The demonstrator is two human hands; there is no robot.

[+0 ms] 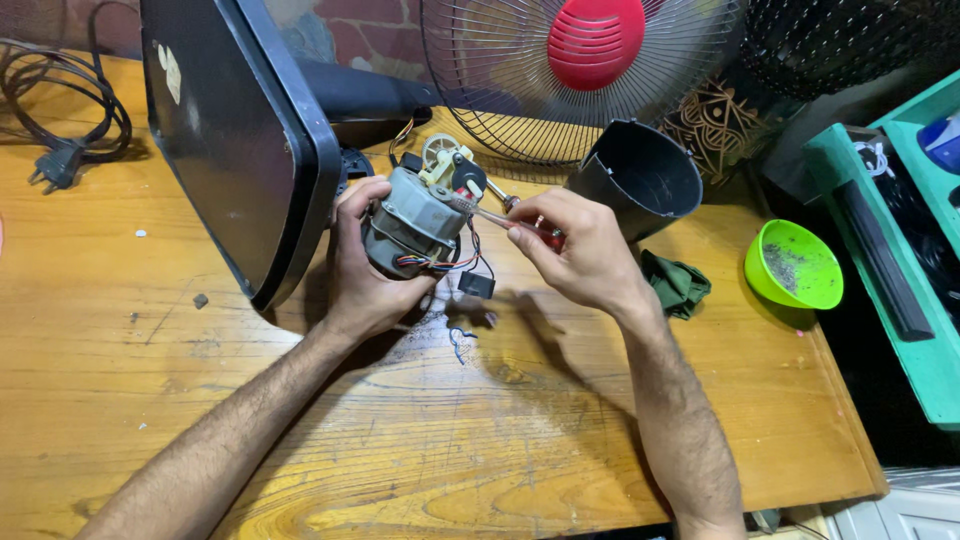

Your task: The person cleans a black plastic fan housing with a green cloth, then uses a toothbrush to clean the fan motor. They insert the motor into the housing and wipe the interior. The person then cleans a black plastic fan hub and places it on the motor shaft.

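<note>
My left hand (362,262) grips a grey electric fan motor (412,215) with coloured wires and a small black capacitor (476,284) dangling beneath it. My right hand (580,245) holds a screwdriver (492,216) with a red handle, its metal shaft reaching left onto the top of the motor. A cream plastic gear piece (443,158) sits on the motor's upper end. Both hands hover just above the wooden table (420,440).
A dark fan base (240,130) leans at the left. Behind stand a wire fan guard (560,90) with a red hub and a black plastic cone cover (640,175). A green cloth (676,282), green bowl (793,264), teal tray (900,250) lie right; a black power cord (60,110) far left.
</note>
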